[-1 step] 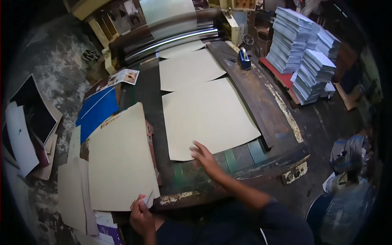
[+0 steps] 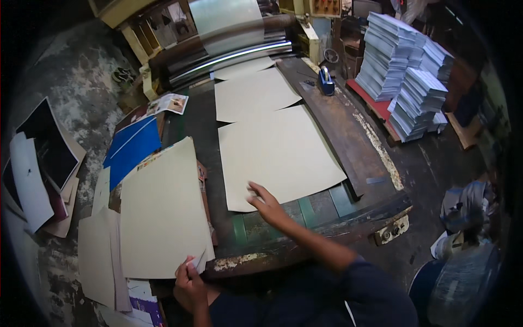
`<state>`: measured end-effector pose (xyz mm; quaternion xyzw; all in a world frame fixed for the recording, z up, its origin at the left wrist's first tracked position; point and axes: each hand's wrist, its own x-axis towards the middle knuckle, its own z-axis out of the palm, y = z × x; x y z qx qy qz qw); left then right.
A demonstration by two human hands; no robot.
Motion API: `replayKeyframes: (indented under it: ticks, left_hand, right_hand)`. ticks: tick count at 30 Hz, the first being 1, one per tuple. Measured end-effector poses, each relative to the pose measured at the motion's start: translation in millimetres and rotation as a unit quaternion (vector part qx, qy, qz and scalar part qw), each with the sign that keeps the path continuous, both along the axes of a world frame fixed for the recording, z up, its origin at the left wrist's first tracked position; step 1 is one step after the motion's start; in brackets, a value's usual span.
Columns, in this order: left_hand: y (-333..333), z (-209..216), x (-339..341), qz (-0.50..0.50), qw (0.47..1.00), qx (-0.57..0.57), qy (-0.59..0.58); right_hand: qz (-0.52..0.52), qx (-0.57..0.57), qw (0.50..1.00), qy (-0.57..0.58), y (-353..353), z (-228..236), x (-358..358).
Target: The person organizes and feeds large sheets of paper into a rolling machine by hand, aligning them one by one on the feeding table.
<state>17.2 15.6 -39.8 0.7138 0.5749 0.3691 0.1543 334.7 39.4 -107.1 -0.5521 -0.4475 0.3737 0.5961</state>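
Note:
My left hand [image 2: 190, 283] pinches the lifted near right corner of a cream sheet [image 2: 160, 218] on top of a stack at the left. Some corners below it are fanned apart. My right hand [image 2: 264, 203] reaches over the near edge of another cream sheet [image 2: 280, 152], its fingers apart and nothing gripped. Whether the fingertips touch that sheet I cannot tell. This sheet lies on the machine's feed table [image 2: 321, 210], its near edge slightly curled. Beyond it a second cream sheet [image 2: 256, 95] and a third [image 2: 242, 69] lie in line toward shiny rollers [image 2: 234, 57].
A metal side guide [image 2: 321, 131] runs along the sheets' right. Past it stands a dark blue tape dispenser [image 2: 326, 82]. Tall stacks of white paper [image 2: 384, 54] rise at the far right. Blue sheets [image 2: 131, 147] and loose brown boards [image 2: 98, 261] lie at the left.
My right hand has shifted slightly left and away from me over the near sheet. My left hand keeps its pinch on the corner. The whole view has moved a little.

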Motion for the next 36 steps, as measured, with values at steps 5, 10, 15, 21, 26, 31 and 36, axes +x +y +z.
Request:
replayKeyframes:
  ticks: [5,10,15,21,26,31,36]
  left_hand:
    - [-14,23,13,0.01,1.0,-0.006,0.012]
    - [-5,6,-16,-0.053,0.997,0.047,0.005]
    - [15,-1,-37,-0.002,0.866,-0.091,-0.491]
    - [-10,36,-8,-0.063,0.979,-0.058,-0.184]
    - [-7,45,6,-0.351,0.931,-0.035,-0.095]
    - [-6,56,6,-0.354,0.93,0.008,0.102]
    - [26,43,-28,-0.319,0.941,-0.109,0.005]
  right_hand:
    - [-0.016,-0.032,0.871,-0.489,121,-3,17]
    - [0.091,-0.144,0.759,-0.629,159,-24,91]
    - [-0.129,-0.363,0.772,-0.506,146,-5,156]
    - [0.178,-0.14,0.973,0.036,5,14,49]
    - [0.269,-0.11,0.92,0.263,-89,35,13]
    - [0.122,-0.194,0.922,0.311,-133,28,-12]
    - [0.097,-0.2,0.893,0.39,-179,-29,-32]
